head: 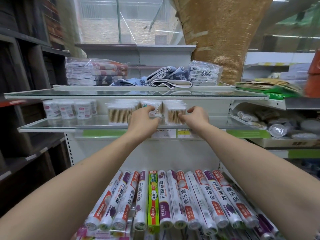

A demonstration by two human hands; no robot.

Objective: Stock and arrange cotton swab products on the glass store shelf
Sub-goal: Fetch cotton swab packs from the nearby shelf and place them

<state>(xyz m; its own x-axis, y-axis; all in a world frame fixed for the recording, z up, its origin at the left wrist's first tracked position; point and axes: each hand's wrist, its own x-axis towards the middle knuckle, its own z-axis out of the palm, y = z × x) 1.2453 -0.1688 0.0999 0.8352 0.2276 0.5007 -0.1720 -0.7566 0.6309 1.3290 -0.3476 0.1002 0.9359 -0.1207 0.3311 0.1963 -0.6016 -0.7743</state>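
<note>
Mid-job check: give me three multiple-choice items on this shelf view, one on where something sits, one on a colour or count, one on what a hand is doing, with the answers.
1. Where do the round cotton swab tubs stand on the glass shelf?
A. At its left end
B. At its right end
C. On the glass shelf above

2. What colour is the one boxed roll among the plastic wrap rolls on the bottom shelf?
A. Blue
B. Green and yellow
C. Black

3. What is the left hand doing?
A. Hanging idle below the shelf
B. Pressing flat on the towels
C. Gripping a small swab pack

Answers:
1 A: the tubs stand left of the flat cotton swab packs.
2 B: its box is bright green with yellow.
3 C: its fingers curl round a small swab pack between the flat packs, while the right hand holds the flat pack beside it.
</note>
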